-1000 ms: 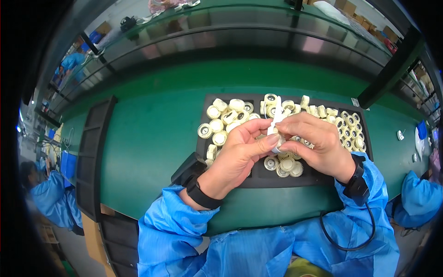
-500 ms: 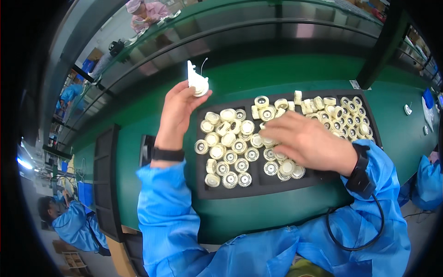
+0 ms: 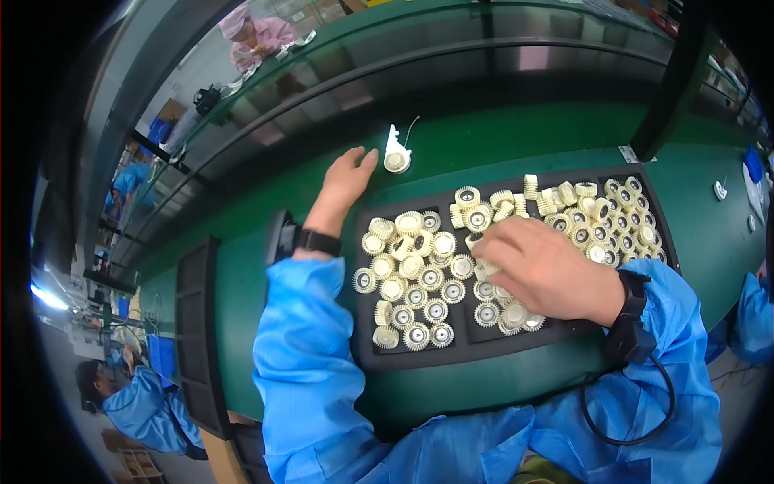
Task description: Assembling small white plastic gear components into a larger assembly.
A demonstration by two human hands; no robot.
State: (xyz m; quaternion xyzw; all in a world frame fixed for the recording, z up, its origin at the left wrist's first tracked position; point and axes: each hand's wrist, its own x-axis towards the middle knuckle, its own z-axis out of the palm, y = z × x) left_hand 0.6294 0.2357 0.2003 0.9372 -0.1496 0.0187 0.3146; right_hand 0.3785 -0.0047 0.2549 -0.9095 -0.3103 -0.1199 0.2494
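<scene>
My left hand (image 3: 348, 179) is open and empty, thumb and fingers apart, just left of a white plastic part (image 3: 396, 159). That part lies on the green table behind the tray; it has a pointed end, a round end and a thin wire sticking up. Over the middle of a black compartmented tray (image 3: 476, 352), my right hand (image 3: 544, 270) is bent down with its fingers closed on a cream gear wheel (image 3: 474, 241), partly hidden by the fingertips. Many similar toothed gear wheels (image 3: 415, 274) fill the tray's compartments, some flat and others on edge.
An empty black tray (image 3: 196, 339) stands at the left table edge. A dark upright post (image 3: 673, 89) rises behind the gear tray. At the far right lies another small white part (image 3: 720, 190). Co-workers sit at the left (image 3: 149, 403) and across the bench (image 3: 254, 36).
My left hand has set the white part down on the table and let go of it. My right hand's fingers have closed at the gear wheels. The view has shifted slightly.
</scene>
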